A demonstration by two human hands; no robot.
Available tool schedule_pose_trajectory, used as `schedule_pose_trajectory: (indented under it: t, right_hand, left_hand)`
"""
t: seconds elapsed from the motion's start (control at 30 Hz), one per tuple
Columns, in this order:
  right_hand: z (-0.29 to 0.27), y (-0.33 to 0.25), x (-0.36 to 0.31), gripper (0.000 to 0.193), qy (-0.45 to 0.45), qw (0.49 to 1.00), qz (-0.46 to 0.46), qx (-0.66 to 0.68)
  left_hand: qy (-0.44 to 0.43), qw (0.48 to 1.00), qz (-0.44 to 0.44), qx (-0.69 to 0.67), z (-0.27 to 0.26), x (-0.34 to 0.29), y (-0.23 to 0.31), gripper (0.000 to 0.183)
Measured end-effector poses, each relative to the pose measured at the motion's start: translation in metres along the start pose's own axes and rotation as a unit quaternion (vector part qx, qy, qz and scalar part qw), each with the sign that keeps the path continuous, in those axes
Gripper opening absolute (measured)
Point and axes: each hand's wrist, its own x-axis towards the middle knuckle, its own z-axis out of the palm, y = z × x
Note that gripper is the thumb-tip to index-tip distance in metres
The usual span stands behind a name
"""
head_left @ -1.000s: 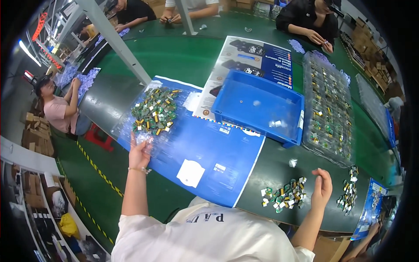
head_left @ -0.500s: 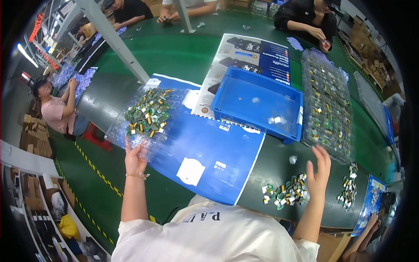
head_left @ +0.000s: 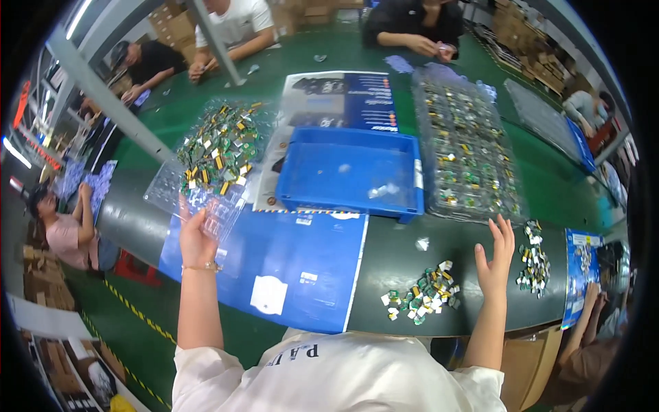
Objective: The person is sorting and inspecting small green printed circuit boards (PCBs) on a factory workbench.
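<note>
My left hand [head_left: 199, 237] grips the near edge of a clear plastic tray [head_left: 161, 191], fingers and thumb closed on it. The tray tilts, and a heap of small green circuit boards [head_left: 220, 147] with yellow and white parts lies on it. Beyond the blue printed sheet on the bench, the tray's far side overlaps the grey part of a poster. To the right, my right hand [head_left: 495, 261] hovers with fingers spread and nothing in it. Nearest to it are a loose pile of boards [head_left: 427, 294] and a smaller pile [head_left: 533, 264].
A blue plastic bin [head_left: 280, 185] stands mid-bench, a little clear plastic inside. Right of it are stacked clear trays [head_left: 470, 144] filled with boards. A slanting grey post [head_left: 113, 103] rises at the left. Several people work around the bench; crumpled clear plastic [head_left: 421, 244] lies near the bin.
The view has swung, shifting the bench leftward in the picture. My left hand has carried the loaded tray away from me and toward the bin. My right hand stays open, slightly farther from the larger pile.
</note>
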Motion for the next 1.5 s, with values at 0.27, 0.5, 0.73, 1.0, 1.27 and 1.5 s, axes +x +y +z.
schedule_pose_trajectory:
  t: [0.27,0.5,0.73,1.0,1.27,1.5]
  right_hand:
    - [-0.055,0.030,-0.090,0.048,0.020,0.995,0.094,-0.034]
    - [-0.036,0.049,-0.144,0.046,0.054,0.995,0.087,-0.016]
    - [-0.024,0.064,-0.150,0.054,0.121,0.989,0.082,-0.032]
    - [-0.023,0.068,-0.148,0.059,0.093,0.988,0.108,-0.058]
    - [-0.026,0.066,-0.138,0.055,0.048,0.990,0.127,-0.044]
    - [-0.023,0.065,-0.136,0.055,0.046,0.988,0.137,-0.057]
  left_hand:
    - [-0.069,0.990,-0.078,-0.099,0.137,0.082,-0.083,0.079]
    - [-0.047,0.989,-0.081,-0.116,0.217,0.121,-0.160,0.086]
    - [-0.033,0.993,-0.100,-0.053,0.253,0.159,-0.207,0.090]
    - [0.005,0.999,-0.042,0.000,0.305,0.176,-0.240,0.023]
    - [-0.009,0.994,-0.109,-0.003,0.295,0.220,-0.266,0.019]
    - [0.011,0.988,-0.153,0.010,0.306,0.223,-0.267,0.015]
